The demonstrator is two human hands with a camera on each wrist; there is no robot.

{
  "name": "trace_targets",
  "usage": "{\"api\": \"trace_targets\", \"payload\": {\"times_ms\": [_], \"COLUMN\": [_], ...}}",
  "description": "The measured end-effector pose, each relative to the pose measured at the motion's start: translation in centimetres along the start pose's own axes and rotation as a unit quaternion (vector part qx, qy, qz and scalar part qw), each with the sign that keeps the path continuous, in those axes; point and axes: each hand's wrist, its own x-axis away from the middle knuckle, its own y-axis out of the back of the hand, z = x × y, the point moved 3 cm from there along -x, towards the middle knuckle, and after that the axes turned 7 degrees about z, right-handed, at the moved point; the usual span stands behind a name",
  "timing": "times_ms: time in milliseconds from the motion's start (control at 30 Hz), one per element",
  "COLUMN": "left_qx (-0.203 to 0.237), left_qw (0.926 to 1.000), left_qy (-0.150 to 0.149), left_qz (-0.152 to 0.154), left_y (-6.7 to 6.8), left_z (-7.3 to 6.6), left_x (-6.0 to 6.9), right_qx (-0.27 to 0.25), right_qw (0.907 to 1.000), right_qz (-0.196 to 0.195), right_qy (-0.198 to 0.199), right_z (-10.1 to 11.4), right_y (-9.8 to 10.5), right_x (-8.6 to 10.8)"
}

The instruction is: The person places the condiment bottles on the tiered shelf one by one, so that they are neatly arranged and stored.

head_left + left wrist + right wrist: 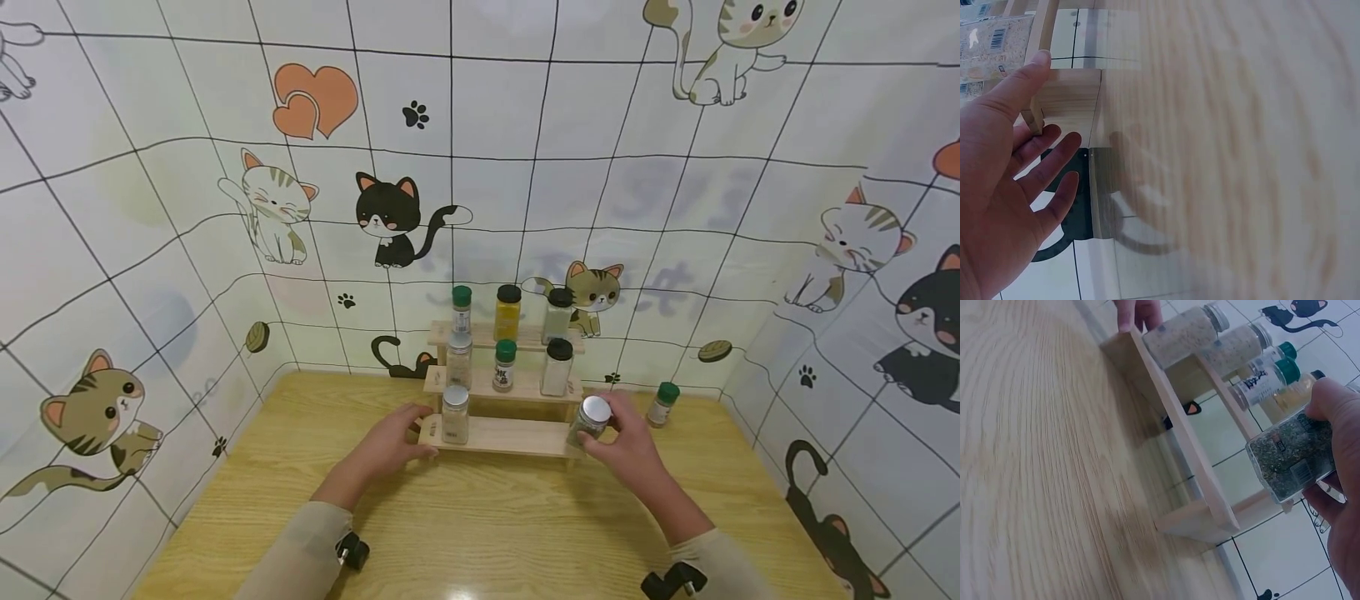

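My right hand [628, 437] grips a clear spice jar [1291, 453] of dried green flakes, with a silver lid, tilted over the right end of the wooden tiered rack [517, 436]. In the right wrist view the jar's base stands apart from the bottom step. At the rack's left end is my left hand [388, 443]. Its thumb [1025, 78] lies on the end of the step while the fingers [1047, 172] reach round below, loosely bent. A silver-lidded jar of pale grains [454, 419] stands upright on the bottom step, near the left hand.
Several jars stand on the upper steps, among them a yellow jar [507, 315], a green-capped jar [504, 368] and a black-capped jar [557, 371]. Another green-capped bottle [662, 407] stands on the table [480, 517], right of the rack. A cat-patterned wall covering [495, 192] encloses the back and sides.
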Motion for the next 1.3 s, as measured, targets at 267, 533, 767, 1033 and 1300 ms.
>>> {"api": "trace_targets", "payload": {"times_ms": [267,533,767,1033,1300], "left_qx": [0.006,0.006,0.007,-0.002,-0.001], "left_qw": [1.0000,1.0000,0.9999,0.9999,0.9999], "left_qy": [-0.001,0.000,-0.003,-0.011,-0.009], "left_qz": [0.003,0.004,0.009,0.010,0.009], "left_y": [0.1,0.1,0.1,0.0,0.0], "left_z": [-0.1,-0.1,-0.1,0.1,0.2], "left_x": [0.0,0.1,0.1,-0.1,-0.1], "right_qx": [-0.037,-0.065,-0.096,-0.110,-0.149], "right_qw": [0.9992,0.9971,0.9940,0.9911,0.9835], "right_qz": [0.009,0.033,0.053,0.064,0.070], "right_qy": [0.005,0.022,0.008,-0.039,-0.075], "right_z": [0.5,1.3,1.6,2.0,1.5], "right_y": [-2.1,-4.3,-6.1,-7.6,-8.9], "right_x": [-0.5,-1.6,-2.6,-3.5,-4.1]}}
